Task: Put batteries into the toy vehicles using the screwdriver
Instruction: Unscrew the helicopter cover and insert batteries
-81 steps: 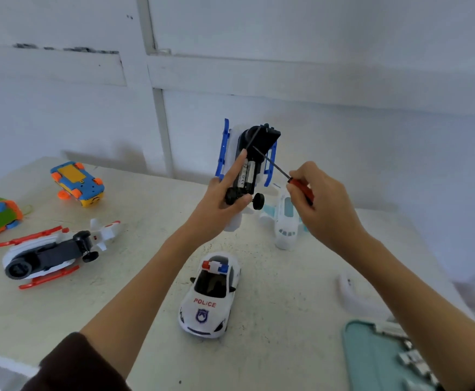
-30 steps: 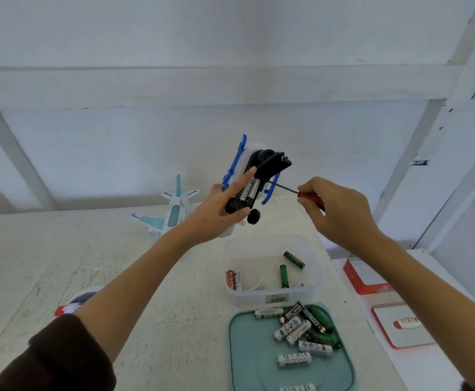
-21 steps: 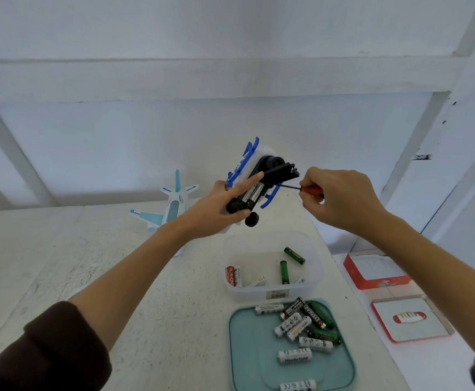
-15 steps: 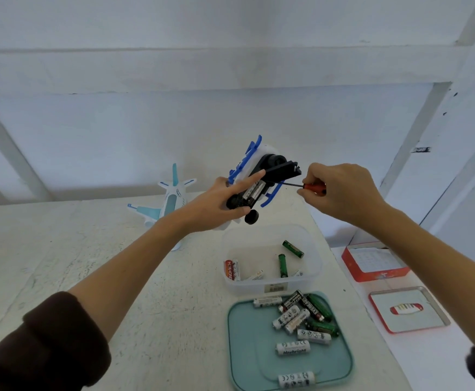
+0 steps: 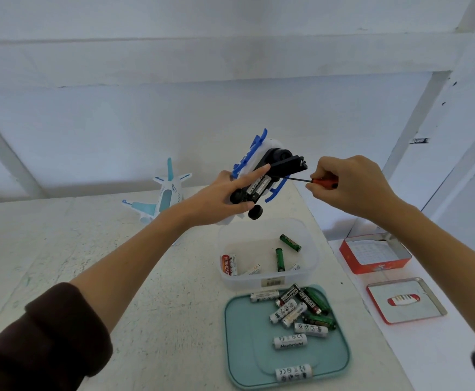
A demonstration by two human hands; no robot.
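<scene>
The left hand (image 5: 216,198) holds a toy helicopter (image 5: 261,176) underside up above a clear tub (image 5: 312,249); the right hand (image 5: 349,184) pinches a screwdriver (image 5: 315,181) against it.

toy helicopter (image 5: 261,176): glossy white, blue and black plastic | screwdriver (image 5: 315,182): dark metal shaft, shiny red plastic handle | tub (image 5: 312,266): translucent smooth plastic | lid (image 5: 239,348): matt teal plastic | table (image 5: 61,263): rough, speckled white | tin (image 5: 371,261): red metal, dull silver rim | sleeve (image 5: 33,348): dark knit cloth
</scene>
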